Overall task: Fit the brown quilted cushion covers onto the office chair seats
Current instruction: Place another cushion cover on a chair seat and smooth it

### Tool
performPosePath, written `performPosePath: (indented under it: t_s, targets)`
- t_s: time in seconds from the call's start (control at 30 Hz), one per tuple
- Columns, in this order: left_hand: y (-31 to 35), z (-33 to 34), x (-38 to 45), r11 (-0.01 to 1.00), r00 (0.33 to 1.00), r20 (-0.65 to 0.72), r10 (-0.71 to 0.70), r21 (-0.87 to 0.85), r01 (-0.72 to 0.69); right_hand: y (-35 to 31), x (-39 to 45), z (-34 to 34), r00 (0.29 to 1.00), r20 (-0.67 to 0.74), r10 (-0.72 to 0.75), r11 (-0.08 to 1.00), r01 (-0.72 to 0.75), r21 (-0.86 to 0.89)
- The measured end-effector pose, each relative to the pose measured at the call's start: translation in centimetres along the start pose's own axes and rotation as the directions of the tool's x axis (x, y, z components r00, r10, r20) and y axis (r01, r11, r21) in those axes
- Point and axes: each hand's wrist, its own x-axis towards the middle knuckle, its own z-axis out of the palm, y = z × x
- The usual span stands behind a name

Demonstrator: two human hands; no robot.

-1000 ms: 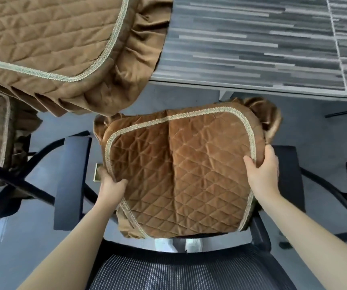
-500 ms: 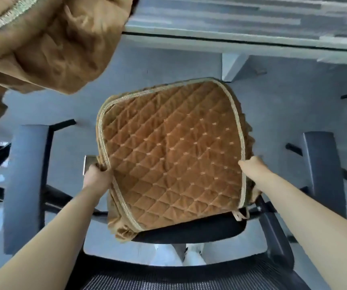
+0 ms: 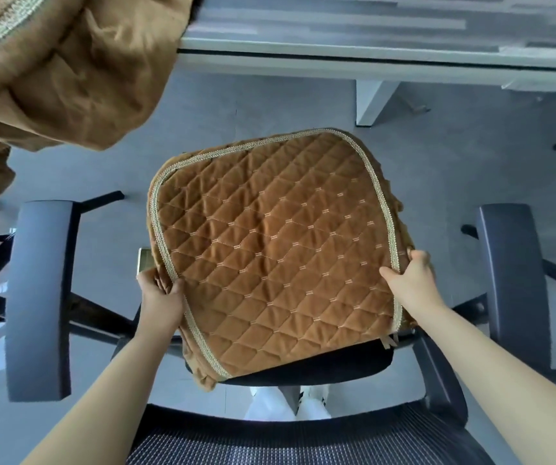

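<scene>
A brown quilted cushion cover (image 3: 276,250) with pale braid trim lies spread over the black seat (image 3: 347,367) of an office chair, quilted side up. Only the seat's near edge shows from under it. My left hand (image 3: 161,293) grips the cover's left edge near the front corner. On the opposite side my right hand (image 3: 411,275) holds the right edge, fingers curled over the braid. A tie strap hangs at the near right corner.
Two dark armrests (image 3: 40,297) (image 3: 511,283) flank the seat. The mesh backrest (image 3: 303,444) is at the bottom. A pile of more brown covers (image 3: 68,68) hangs over the desk edge (image 3: 370,62) at the upper left. Grey floor lies beneath.
The cover went from folded and creased to spread flat over the seat. Both hands slid along its side edges, and the view shifted down over the chair.
</scene>
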Motion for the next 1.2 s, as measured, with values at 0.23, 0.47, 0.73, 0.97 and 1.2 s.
performPosePath:
  t_s: [0.23,0.47,0.73,0.97,1.2]
  targets:
    - [-3.4,0.2,-1.8,0.885,0.989,-0.109,0.096,0.465,-0.035,0.9,-1.9,-0.1,0.985,-0.11,-0.131,0.934,0.086,-0.346]
    - [-2.6,2.6,-2.0,0.696,0.963,0.026,0.269,0.686,-0.212,1.4,-4.2,1.9,0.934,0.049,-0.355,0.701,0.3,-0.647]
    - [-1.9,6.5,-1.3,0.799,0.958,0.12,0.26,0.531,-0.283,-0.2,-3.7,5.8,0.845,0.173,-0.506,0.563,0.475,-0.677]
    - [-3.4,8.2,0.0,0.843,0.973,0.064,0.224,0.488,-0.226,1.8,-2.1,8.0,0.854,0.159,-0.496,0.557,0.453,-0.696]
    - [-3.1,8.3,-0.2,0.679,0.971,0.022,0.239,0.711,-0.183,0.4,-2.3,6.8,0.835,0.111,-0.539,0.523,0.435,-0.733]
